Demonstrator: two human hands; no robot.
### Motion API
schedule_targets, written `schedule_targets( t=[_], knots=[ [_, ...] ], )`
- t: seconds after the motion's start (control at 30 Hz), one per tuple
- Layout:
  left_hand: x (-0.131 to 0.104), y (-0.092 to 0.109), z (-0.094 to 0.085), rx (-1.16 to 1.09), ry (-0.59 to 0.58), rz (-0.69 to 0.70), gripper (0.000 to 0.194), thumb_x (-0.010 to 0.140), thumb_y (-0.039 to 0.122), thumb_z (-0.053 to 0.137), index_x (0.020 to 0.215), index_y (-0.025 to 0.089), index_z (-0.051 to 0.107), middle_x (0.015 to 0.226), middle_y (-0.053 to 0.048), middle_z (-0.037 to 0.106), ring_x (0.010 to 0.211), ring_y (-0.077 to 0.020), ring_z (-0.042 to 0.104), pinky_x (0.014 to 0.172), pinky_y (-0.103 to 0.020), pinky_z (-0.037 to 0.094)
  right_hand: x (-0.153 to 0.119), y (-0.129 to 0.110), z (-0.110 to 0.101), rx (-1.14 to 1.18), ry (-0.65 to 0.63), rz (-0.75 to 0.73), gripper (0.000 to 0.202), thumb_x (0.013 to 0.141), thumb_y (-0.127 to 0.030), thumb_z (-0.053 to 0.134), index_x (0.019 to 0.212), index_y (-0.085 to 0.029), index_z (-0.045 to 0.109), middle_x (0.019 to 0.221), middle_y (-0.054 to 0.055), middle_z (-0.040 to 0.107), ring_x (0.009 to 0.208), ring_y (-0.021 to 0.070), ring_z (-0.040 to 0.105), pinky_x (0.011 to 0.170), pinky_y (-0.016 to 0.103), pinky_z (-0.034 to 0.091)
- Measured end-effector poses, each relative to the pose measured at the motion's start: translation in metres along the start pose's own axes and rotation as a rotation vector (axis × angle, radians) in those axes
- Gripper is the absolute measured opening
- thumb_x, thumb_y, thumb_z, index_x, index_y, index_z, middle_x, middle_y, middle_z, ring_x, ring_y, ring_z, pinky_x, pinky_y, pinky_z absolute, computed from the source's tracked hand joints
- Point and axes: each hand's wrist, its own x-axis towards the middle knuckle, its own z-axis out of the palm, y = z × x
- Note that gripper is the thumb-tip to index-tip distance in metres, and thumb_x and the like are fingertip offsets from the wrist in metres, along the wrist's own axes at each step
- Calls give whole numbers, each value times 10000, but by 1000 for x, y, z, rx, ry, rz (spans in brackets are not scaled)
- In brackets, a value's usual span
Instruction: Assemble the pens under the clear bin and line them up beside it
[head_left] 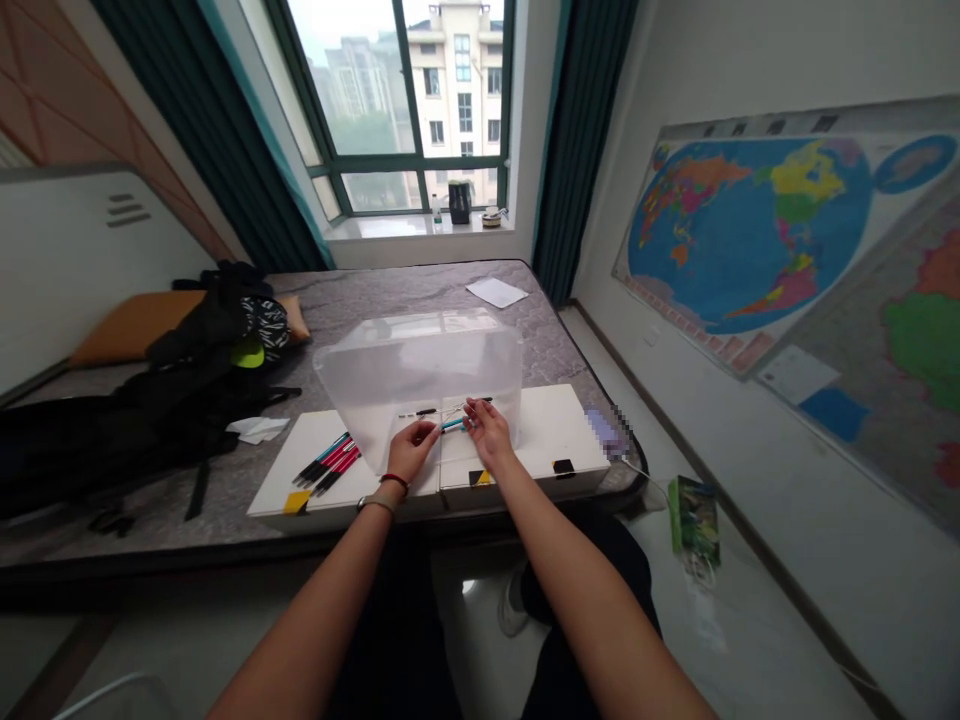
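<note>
Between my hands is a light-blue pen part (453,425), held level just above the white boxes. My left hand (411,450), a red band and a watch strap at its wrist, pinches the left end. Around the right end the fingers of my right hand (489,436) are closed. Right behind, a small black pen piece (426,412) and thin pale parts lie in a loose row, partly covered by my right fingers. To the left, several blue, red and black pens (328,463) lie side by side on the left white box (300,440).
A translucent plastic bin (427,355) stands tipped behind my hands. The right white box (551,420) has dark tape at its front edge. A blurred-out phone-like object (607,432) with a cable lies to the right. Black bags (195,370) and paper (496,292) rest on the mattress.
</note>
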Motion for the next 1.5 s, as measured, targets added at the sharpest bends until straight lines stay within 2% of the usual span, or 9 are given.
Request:
schedule_targets(
  t=[0.4, 0.7, 0.9, 1.13, 1.5],
  knots=[
    [-1, 2, 4, 38, 4, 32, 376, 704, 505, 698, 874, 169, 696, 826, -45, 707, 748, -166, 631, 723, -282, 497, 2, 6, 1, 52, 31, 2, 287, 672, -325, 789, 844, -176, 615, 859, 53, 721, 770, 142, 666, 686, 252, 530],
    [-1, -1, 5, 23, 13, 28, 341, 714, 478, 700, 867, 173, 700, 824, -47, 708, 727, -164, 626, 693, -274, 497, 1, 6, 2, 53, 38, -23, 259, 689, -326, 772, 831, -181, 612, 903, 56, 720, 802, 136, 665, 654, 219, 506],
    [0, -5, 6, 56, 17, 49, 334, 726, 477, 691, 872, 177, 703, 828, -49, 710, 727, -165, 630, 693, -273, 497, 0, 5, 2, -25, 33, -40, 276, 701, -364, 757, 841, -186, 598, 932, 67, 718, 843, 155, 669, 679, 243, 516],
    [0, -6, 6, 62, 10, 50, 328, 739, 474, 676, 885, 181, 699, 845, -53, 710, 749, -172, 637, 708, -279, 504, -2, 7, 4, -140, 10, -71, 299, 694, -392, 746, 844, -183, 595, 863, 50, 712, 791, 143, 668, 655, 230, 510],
    [-2, -5, 8, 134, -2, 85, 306, 755, 460, 650, 890, 190, 694, 850, -51, 716, 752, -172, 645, 719, -282, 508, -3, 6, 7, -67, 76, -95, 268, 674, -353, 755, 813, -179, 607, 845, 47, 707, 775, 142, 658, 649, 232, 501]
  ],
)
